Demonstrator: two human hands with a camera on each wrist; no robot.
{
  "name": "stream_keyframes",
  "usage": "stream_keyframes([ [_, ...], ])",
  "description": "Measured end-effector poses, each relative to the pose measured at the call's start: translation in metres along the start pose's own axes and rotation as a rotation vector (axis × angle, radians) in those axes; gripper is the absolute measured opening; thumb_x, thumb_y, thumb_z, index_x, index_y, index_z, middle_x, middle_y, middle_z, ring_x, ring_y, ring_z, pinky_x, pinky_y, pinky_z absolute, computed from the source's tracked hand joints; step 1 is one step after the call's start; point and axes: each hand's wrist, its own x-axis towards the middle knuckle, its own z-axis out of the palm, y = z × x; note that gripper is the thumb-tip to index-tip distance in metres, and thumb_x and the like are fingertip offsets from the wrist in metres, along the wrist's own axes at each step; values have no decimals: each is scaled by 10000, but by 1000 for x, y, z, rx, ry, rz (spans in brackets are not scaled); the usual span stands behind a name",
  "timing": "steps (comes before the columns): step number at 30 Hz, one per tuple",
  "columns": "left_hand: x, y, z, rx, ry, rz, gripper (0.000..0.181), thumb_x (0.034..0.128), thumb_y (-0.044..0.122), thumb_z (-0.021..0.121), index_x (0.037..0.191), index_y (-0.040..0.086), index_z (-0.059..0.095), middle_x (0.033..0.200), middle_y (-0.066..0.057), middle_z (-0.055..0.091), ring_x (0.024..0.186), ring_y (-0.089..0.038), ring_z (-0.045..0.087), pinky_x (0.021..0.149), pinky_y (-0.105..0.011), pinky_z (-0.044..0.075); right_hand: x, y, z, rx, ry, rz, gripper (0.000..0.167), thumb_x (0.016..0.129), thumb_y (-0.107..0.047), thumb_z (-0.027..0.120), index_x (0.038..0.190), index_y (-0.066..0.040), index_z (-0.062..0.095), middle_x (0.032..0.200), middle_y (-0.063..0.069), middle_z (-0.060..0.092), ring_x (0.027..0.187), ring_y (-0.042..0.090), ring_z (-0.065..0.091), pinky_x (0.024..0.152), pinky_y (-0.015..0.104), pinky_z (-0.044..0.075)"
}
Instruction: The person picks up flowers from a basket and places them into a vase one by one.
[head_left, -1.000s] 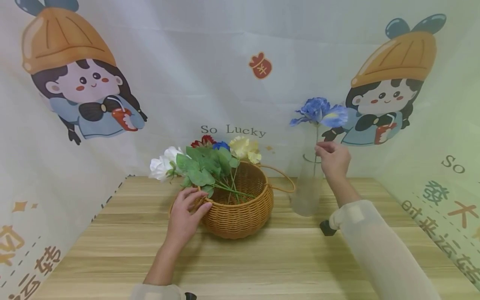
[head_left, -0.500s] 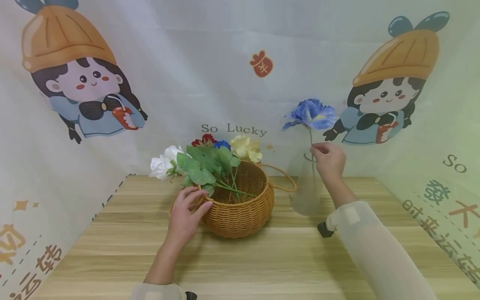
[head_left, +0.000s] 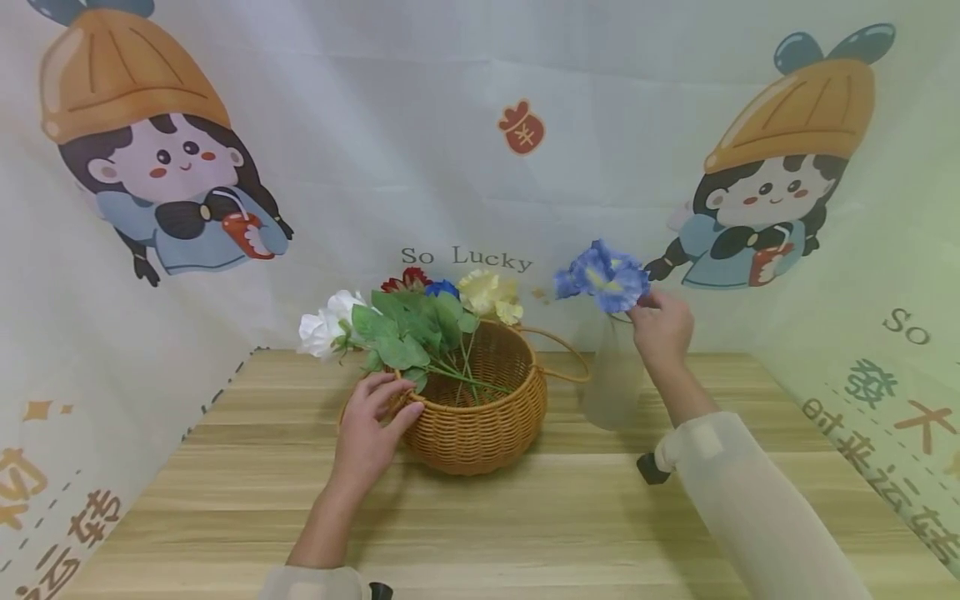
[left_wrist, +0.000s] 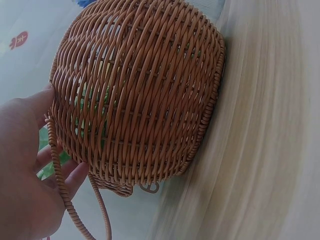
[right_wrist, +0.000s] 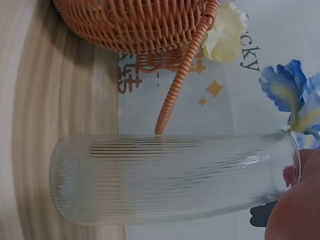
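My left hand (head_left: pixel 370 427) holds the left rim of the brown wicker basket (head_left: pixel 468 442), thumb against its outer wall, as the left wrist view shows. Out of the basket lean a white rose (head_left: pixel 330 325), a red flower (head_left: pixel 406 279), a blue one (head_left: pixel 442 288) and a yellow one (head_left: pixel 487 293), stems crossing inside. My right hand (head_left: pixel 666 333) is at the mouth of the upright ribbed glass vase (right_wrist: pixel 175 180), pinching a blue iris (head_left: pixel 606 277) just below its bloom. The bloom tips forward above the vase rim. I cannot make out its stem.
A wicker handle (head_left: pixel 562 354) sticks out from the basket's right side towards the vase. Both stand on a wood-grain tabletop (head_left: pixel 487 533). Printed cloth (head_left: pixel 360 150) hangs close behind and at both sides.
The blue iris has come down and left, its bloom now tilted forward near the vase mouth. My right hand has shifted only slightly. The left hand and basket stay put.
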Motion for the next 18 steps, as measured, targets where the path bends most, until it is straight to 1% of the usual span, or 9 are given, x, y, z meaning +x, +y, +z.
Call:
stream_keyframes([
  [4, 0, 0, 0, 1, 5, 11, 280, 876, 194, 743, 1128, 79, 704, 1331, -126, 484, 1221, -301, 478, 964, -427, 494, -8, 5, -6, 60, 5, 29, 174, 877, -141, 714, 945, 18, 726, 1027, 171, 702, 1052, 340, 605, 941, 448, 452],
  [8, 0, -1, 0, 7, 2, 7, 281, 880, 198, 740, 1134, 84, 702, 1338, -128, 478, 1221, -302, 477, 965, -428, 492, -15, 8, -10, 121, 8, 43, 196, 890, -159, 721, 984, 13, 726, 1048, 162, 699, 1105, 303, 584, 987, 437, 420],
  [14, 0, -2, 0, 5, -3, 12, 281, 886, 194, 734, 1136, 72, 697, 1341, -141, 475, 1215, -315, 478, 969, -455, 486, -23, 9, -14, 208, 17, 37, 180, 894, -132, 712, 1004, 11, 719, 1048, 160, 697, 1100, 261, 571, 971, 415, 418],
  [18, 1, -1, 1, 4, 0, 21, 282, 884, 189, 737, 1137, 70, 696, 1339, -143, 477, 1218, -317, 475, 970, -459, 484, -27, 9, -17, 243, 30, 32, 178, 892, -117, 707, 1003, 22, 712, 1035, 166, 699, 1074, 228, 578, 948, 386, 437],
])
